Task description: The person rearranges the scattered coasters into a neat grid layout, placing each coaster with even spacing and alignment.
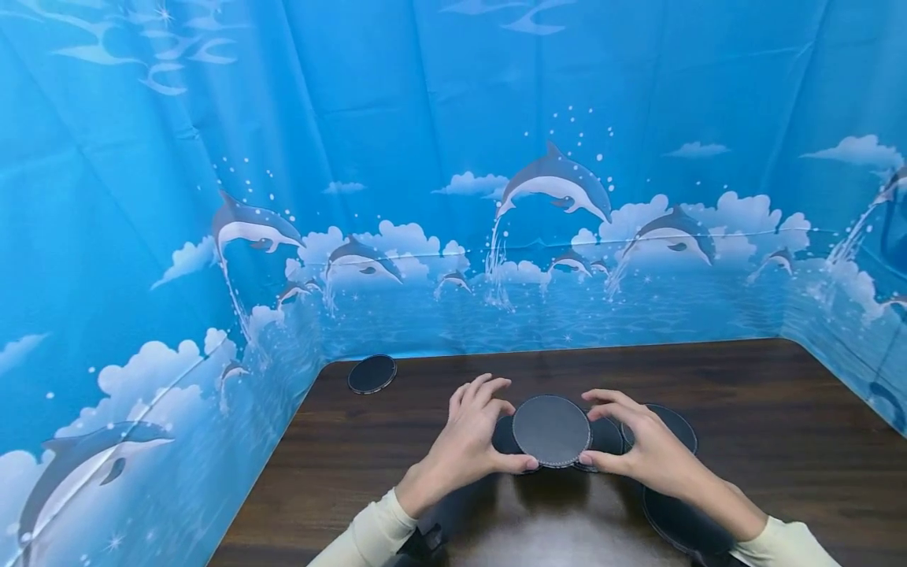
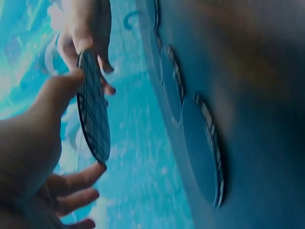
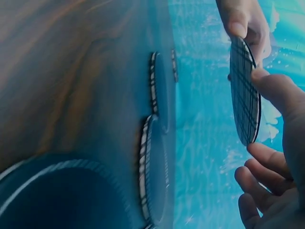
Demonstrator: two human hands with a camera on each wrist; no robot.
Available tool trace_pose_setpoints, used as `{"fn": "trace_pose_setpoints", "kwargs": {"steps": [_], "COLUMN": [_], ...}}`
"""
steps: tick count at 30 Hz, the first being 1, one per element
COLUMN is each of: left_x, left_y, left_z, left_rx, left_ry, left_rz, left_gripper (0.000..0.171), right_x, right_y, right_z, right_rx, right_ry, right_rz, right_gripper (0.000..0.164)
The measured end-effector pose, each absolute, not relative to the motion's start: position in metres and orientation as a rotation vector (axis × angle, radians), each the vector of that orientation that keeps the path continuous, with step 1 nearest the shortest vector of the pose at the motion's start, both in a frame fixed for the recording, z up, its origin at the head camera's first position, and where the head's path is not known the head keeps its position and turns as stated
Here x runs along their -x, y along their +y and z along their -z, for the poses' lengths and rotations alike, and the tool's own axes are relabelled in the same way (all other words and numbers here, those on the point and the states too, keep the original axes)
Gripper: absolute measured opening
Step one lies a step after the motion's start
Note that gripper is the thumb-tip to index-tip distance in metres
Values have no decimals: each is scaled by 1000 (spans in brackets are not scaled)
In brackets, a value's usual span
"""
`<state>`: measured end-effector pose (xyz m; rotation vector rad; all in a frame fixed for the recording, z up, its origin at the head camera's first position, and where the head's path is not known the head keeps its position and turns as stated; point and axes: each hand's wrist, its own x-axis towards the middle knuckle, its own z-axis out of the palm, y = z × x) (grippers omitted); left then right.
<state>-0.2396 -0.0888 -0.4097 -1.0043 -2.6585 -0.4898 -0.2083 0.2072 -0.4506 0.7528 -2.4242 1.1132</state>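
A round black coaster (image 1: 551, 430) with a stitched edge is held up over the table between both hands. Its plaid underside (image 2: 94, 109) shows in the left wrist view. My left hand (image 1: 473, 431) pinches its left edge, thumb at the near side and fingers further back. On the opposite edge, my right hand (image 1: 641, 442) grips it the same way. Behind and below it, partly covered, lie a coaster on the left (image 1: 504, 435) and another on the right (image 1: 607, 435).
Further right, one coaster (image 1: 673, 425) lies behind the right hand and another (image 1: 680, 520) under the right forearm. A lone coaster (image 1: 372, 374) rests at the far left corner of the dark wooden table (image 1: 340, 472). A blue dolphin curtain (image 1: 425, 157) hangs around the table.
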Motion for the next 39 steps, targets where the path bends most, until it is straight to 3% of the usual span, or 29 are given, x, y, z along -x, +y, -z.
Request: {"fn": "trace_pose_setpoints", "kwargs": {"steps": [14, 39], "left_x": [208, 183], "left_y": [-59, -34], "left_z": [438, 455], "left_rx": [1072, 1075], "left_ry": [-2780, -2882], "left_rz": [356, -14], "left_gripper": [68, 75], "right_x": [180, 170], "right_y": [239, 253], "right_z": [478, 487], "right_rx": [-748, -873], "right_ry": [-2568, -2650], "right_rz": [-1139, -803], "right_gripper": [37, 41]}}
